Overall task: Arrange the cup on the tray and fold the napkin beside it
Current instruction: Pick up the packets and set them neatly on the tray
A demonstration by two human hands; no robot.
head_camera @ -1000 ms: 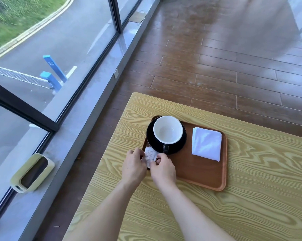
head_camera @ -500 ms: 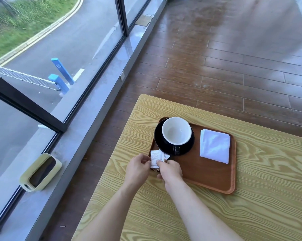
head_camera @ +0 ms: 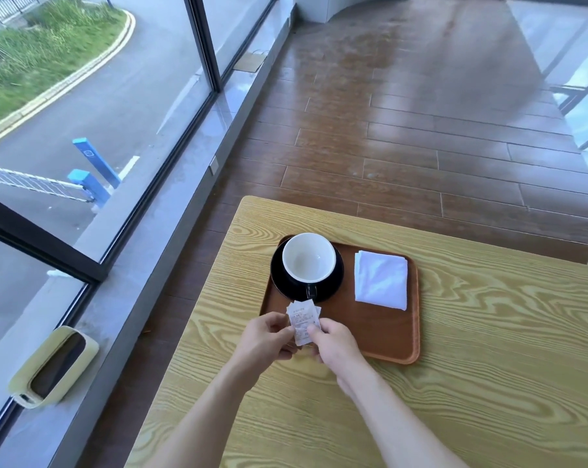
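A light yellow-grained wooden table [head_camera: 471, 383] stood on a floor of dark brown wooden planks [head_camera: 404, 130]. Along its left ran a grey stone window ledge [head_camera: 144, 251] below tall dark-framed glass panes [head_camera: 204, 42]. A pale yellow rectangular case with a dark face [head_camera: 54, 366] lay on that ledge. Outside were a grey road [head_camera: 123, 92], a grass verge [head_camera: 32, 59] and blue barrier posts [head_camera: 95, 173].

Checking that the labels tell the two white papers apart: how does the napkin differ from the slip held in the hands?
The napkin lies flat on the tray, right of the cup; the slip is pinched between the left hand and right hand above the tray's near edge. The napkin is plain, the slip printed. The napkin is larger and squarish, the slip narrow. Both are white.
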